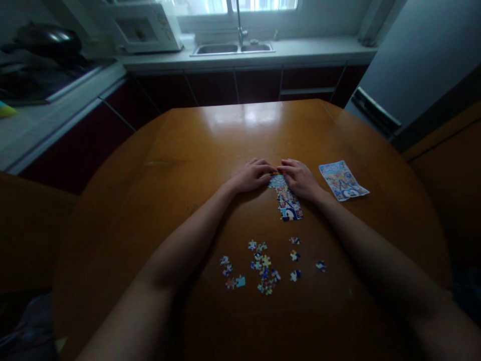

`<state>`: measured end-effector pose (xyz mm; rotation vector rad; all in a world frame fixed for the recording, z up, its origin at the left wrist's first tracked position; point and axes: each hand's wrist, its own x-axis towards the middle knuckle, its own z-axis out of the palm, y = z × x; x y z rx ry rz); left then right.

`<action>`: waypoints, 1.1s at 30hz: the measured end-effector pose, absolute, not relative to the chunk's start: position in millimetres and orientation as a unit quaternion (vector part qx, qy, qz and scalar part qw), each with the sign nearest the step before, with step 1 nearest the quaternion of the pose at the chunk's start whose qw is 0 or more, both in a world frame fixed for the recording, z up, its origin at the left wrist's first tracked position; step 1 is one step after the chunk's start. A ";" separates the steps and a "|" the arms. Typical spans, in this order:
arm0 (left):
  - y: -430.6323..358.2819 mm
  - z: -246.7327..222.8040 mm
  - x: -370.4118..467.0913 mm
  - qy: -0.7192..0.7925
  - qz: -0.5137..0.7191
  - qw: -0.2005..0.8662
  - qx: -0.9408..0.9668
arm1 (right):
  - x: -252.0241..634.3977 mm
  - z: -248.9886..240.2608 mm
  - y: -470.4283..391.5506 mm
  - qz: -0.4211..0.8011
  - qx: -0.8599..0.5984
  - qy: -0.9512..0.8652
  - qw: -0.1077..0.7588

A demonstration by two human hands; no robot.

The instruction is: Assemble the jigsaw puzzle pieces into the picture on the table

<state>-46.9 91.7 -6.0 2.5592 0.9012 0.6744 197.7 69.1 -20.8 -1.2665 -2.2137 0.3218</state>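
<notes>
A partly assembled jigsaw puzzle (288,205) lies flat on the wooden table, a tall strip with a wider top row. At its upper left edge, the bent fingers of my left hand (253,176) close in on the top row. My right hand (299,179) rests over the upper right edge, its fingers curled together at the top and covering that corner. The fingertips of both hands nearly meet there. Any single piece between them is hidden. Loose puzzle pieces (265,261) are scattered nearer to me, between my forearms.
A creased picture sheet (342,180) lies right of my right hand. The round-ended table (180,145) fills the middle. Beyond it are a counter with a sink (218,48), a microwave (145,27), a stove with a dark pan (48,40), and a fridge (421,65).
</notes>
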 end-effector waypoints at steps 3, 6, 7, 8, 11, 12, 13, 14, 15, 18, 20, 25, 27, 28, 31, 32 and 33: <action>92.3 -6.2 -47.1 0.314 0.240 0.181 0.900 | 197.2 -20.2 68.6 0.117 -0.475 -0.825 0.283; 92.1 -5.3 -46.9 0.314 0.242 0.181 0.900 | 196.9 -19.3 67.9 0.116 -0.475 -0.825 0.284; 91.9 -4.8 -46.8 0.315 0.241 0.181 0.900 | 196.8 -19.0 67.7 0.116 -0.475 -0.825 0.283; 91.7 -4.2 -46.8 0.316 0.241 0.183 0.899 | 196.8 -18.7 67.5 0.115 -0.475 -0.825 0.283; 91.3 -2.3 -47.1 0.314 0.239 0.196 0.898 | 196.9 -18.2 67.3 0.118 -0.475 -0.825 0.282; 91.3 -1.9 -47.2 0.312 0.239 0.200 0.898 | 197.0 -18.2 67.5 0.119 -0.476 -0.825 0.282; 91.5 -1.8 -47.3 0.310 0.240 0.204 0.897 | 197.1 -18.5 67.7 0.120 -0.476 -0.824 0.282; 91.9 -2.0 -47.4 0.309 0.242 0.208 0.896 | 197.2 -18.9 68.0 0.122 -0.476 -0.824 0.283; 92.4 -2.5 -47.3 0.310 0.245 0.212 0.894 | 197.3 -19.5 68.6 0.123 -0.476 -0.823 0.285; 94.5 -5.7 -46.6 0.333 0.267 0.226 0.876 | 198.1 -22.3 70.7 0.131 -0.478 -0.818 0.294; 95.6 -7.9 -45.9 0.359 0.298 0.238 0.852 | 198.8 -24.0 72.0 0.135 -0.478 -0.815 0.297; 95.9 -10.2 -45.0 0.391 0.337 0.258 0.817 | 200.1 -24.7 73.0 0.141 -0.479 -0.818 0.287; 95.6 -10.7 -45.2 0.394 0.334 0.262 0.815 | 200.3 -24.4 72.8 0.141 -0.480 -0.818 0.284; 95.5 -11.0 -45.3 0.395 0.332 0.266 0.814 | 200.4 -24.4 72.7 0.140 -0.481 -0.818 0.283; 95.6 -12.2 -45.7 0.402 0.329 0.279 0.808 | 200.7 -25.1 72.5 0.137 -0.482 -0.819 0.280; 95.7 -12.4 -45.8 0.404 0.328 0.281 0.807 | 200.7 -25.5 72.4 0.137 -0.483 -0.819 0.278; 95.7 -12.5 -45.9 0.405 0.326 0.283 0.806 | 200.6 -25.8 72.3 0.138 -0.483 -0.819 0.278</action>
